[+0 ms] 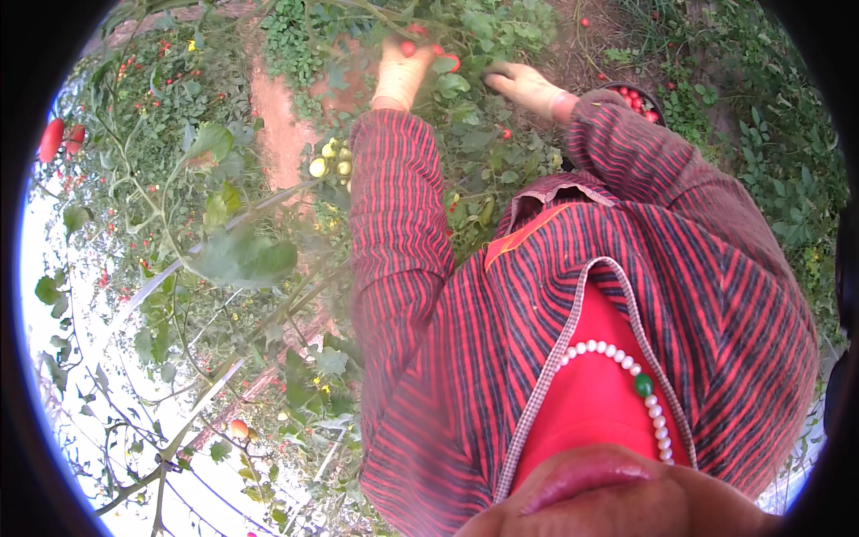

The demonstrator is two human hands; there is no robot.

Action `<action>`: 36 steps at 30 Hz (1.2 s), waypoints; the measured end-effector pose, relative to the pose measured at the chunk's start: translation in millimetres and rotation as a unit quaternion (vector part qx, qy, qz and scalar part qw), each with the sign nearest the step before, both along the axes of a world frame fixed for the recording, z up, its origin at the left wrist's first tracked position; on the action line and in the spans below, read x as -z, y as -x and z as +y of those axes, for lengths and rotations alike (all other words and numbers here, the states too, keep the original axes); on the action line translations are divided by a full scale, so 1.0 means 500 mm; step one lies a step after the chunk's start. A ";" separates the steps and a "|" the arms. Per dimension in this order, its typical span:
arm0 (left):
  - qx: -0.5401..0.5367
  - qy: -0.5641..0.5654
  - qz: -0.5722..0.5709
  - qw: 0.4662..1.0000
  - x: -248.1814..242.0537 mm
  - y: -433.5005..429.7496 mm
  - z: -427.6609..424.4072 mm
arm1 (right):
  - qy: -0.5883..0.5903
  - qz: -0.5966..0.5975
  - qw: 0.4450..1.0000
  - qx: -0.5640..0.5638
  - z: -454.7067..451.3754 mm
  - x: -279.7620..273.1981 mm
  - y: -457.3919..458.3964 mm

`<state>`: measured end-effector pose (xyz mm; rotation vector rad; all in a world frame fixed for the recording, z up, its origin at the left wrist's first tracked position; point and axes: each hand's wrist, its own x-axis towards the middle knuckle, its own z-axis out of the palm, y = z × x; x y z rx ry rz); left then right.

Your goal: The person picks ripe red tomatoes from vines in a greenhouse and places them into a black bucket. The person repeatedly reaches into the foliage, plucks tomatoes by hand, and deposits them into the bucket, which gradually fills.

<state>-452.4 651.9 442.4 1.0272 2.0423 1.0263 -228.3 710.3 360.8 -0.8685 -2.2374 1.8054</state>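
My left hand, in a pale glove, reaches up into the tomato vine at the top of the view. A small red tomato lies against its fingers, which are partly hidden. Just right of it hang more red tomatoes, one of them a ripe tomato beside leaves. My right hand, also pale-gloved with dark-stained fingertips, is at the foliage farther right; whether it holds something is unclear. Below my right wrist, partly covered by the sleeve, stands a dark bucket containing red tomatoes.
Green tomatoes hang left of my left sleeve. Vines with a large leaf and pale strings cross the left side. Two elongated red tomatoes hang at the far left. Bare reddish soil runs between plants; a loose tomato lies at top right.
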 end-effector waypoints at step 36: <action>0.010 -0.055 -0.095 0.994 0.020 -0.022 -0.013 | -0.149 0.021 0.977 0.153 0.005 -0.072 0.101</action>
